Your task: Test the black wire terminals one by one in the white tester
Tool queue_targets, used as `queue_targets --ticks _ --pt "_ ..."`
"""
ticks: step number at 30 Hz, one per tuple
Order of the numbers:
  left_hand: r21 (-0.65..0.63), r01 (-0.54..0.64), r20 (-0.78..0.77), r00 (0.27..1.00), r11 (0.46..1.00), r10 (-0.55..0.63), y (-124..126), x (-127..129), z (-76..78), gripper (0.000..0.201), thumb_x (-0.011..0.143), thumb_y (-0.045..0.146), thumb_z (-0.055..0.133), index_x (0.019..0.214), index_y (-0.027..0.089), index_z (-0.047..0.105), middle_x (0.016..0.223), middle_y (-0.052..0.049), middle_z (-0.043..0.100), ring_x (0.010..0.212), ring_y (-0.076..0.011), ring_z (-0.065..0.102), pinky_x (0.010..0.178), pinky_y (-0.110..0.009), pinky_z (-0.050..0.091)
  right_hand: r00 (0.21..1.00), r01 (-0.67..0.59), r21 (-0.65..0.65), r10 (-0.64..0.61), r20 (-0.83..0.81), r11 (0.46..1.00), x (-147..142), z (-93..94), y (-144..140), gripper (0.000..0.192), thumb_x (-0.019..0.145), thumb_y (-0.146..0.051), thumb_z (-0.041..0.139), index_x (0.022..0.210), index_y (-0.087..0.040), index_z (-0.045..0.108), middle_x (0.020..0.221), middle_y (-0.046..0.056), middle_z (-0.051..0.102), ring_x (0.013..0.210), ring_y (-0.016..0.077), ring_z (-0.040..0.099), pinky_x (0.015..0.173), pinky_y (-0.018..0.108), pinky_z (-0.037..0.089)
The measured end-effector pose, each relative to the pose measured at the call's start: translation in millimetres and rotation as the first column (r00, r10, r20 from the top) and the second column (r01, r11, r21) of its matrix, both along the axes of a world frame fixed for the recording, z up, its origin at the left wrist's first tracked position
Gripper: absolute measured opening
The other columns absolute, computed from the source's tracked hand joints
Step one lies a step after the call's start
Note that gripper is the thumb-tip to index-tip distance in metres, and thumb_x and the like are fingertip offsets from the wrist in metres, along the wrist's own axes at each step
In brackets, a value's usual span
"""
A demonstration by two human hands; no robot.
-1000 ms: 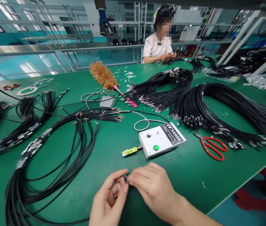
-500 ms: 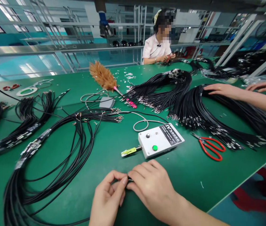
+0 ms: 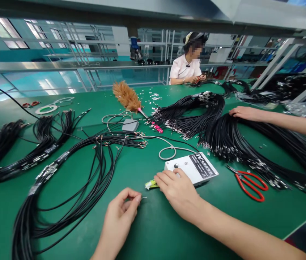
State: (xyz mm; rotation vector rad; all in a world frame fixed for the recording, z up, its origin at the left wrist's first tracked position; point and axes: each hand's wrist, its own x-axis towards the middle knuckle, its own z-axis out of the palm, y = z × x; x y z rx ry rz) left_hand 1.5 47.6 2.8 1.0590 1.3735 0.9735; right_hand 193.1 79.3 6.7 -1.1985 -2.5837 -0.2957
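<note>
My left hand [image 3: 124, 207] is closed in a pinch on a black cable, most of it hidden by the fingers. The thin stripped end [image 3: 144, 197] of the cable pokes out past the fingertips. My right hand [image 3: 176, 189] is closed over the rear of a yellow-green clip [image 3: 151, 185], its thumb out of sight. This clip sticks out from the left side of a white box-shaped machine [image 3: 204, 178] with a knob and a dark printed label. The bare wire end is a little below and left of the clip, apart from it.
Bundled black cables [image 3: 44, 180] curve along the left, and larger bundles [image 3: 218, 133] spread at right. Red-handled scissors [image 3: 250, 184], a feather duster [image 3: 127, 96] and a grey pedal [image 3: 130, 125] lie around. A co-worker's hand [image 3: 246, 113] rests on cables; another person [image 3: 187, 68] sits across the table.
My hands have separated. The right has moved up from the wire end to the machine's clip, while the left keeps the cable. The camera view has tilted up slightly.
</note>
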Motion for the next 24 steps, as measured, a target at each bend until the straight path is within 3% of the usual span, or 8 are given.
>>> queue_targets --ticks 3,7,11,18,24 --pt "0.015 -0.016 0.0 1.0 1.0 0.016 7.0 1.4 1.8 0.036 0.069 0.049 0.071 0.066 0.017 0.056 0.054 0.008 0.046 0.04 -0.006 0.036 0.04 -0.017 0.024 0.999 0.008 -0.016 -0.007 0.045 1.0 -4.6 1.4 4.0 0.022 0.085 -0.012 0.068 0.106 -0.011 0.062 0.101 0.008 0.069 0.094 0.0235 0.058 0.077 0.038 0.036" --pt "0.038 -0.025 -0.018 1.0 0.999 0.025 13.7 2.7 2.1 0.031 0.071 0.045 0.069 0.067 0.017 0.056 0.055 0.007 0.048 0.039 -0.0056 0.037 0.04 -0.017 0.025 0.995 0.04 -0.041 -0.036 0.09 0.998 -10.0 2.3 7.8 0.006 0.085 -0.009 0.066 0.087 -0.014 0.064 0.086 0.006 0.068 0.082 0.0225 0.058 0.073 0.037 0.035" --pt "0.057 -0.007 -0.053 0.999 0.998 0.01 20.2 3.2 -3.0 0.028 0.073 0.042 0.066 0.068 0.017 0.055 0.055 0.007 0.048 0.04 -0.0061 0.038 0.04 -0.017 0.026 0.991 0.041 -0.073 -0.031 0.129 0.997 -13.1 2.8 14.2 0.014 0.087 -0.008 0.063 0.075 -0.016 0.065 0.073 0.003 0.066 0.073 0.0199 0.058 0.072 0.035 0.035" --pt "0.08 0.007 -0.15 0.989 0.997 0.005 27.1 5.9 -19.1 0.025 0.074 0.042 0.063 0.067 0.019 0.055 0.051 0.008 0.045 0.041 -0.0086 0.038 0.041 -0.019 0.024 0.986 0.049 -0.121 -0.029 0.163 0.991 -14.4 10.1 18.7 0.017 0.088 -0.009 0.062 0.073 -0.017 0.065 0.072 0.004 0.066 0.072 0.0197 0.058 0.072 0.035 0.035" --pt "0.084 0.016 -0.211 0.977 0.996 0.002 29.2 9.7 -24.0 0.024 0.076 0.042 0.06 0.068 0.019 0.055 0.047 0.009 0.041 0.04 -0.009 0.035 0.041 -0.019 0.021 0.989 0.047 -0.145 -0.026 0.144 0.988 -19.1 10.1 17.3 0.012 0.084 -0.009 0.064 0.074 -0.016 0.065 0.074 0.006 0.067 0.073 0.0219 0.059 0.074 0.038 0.036"
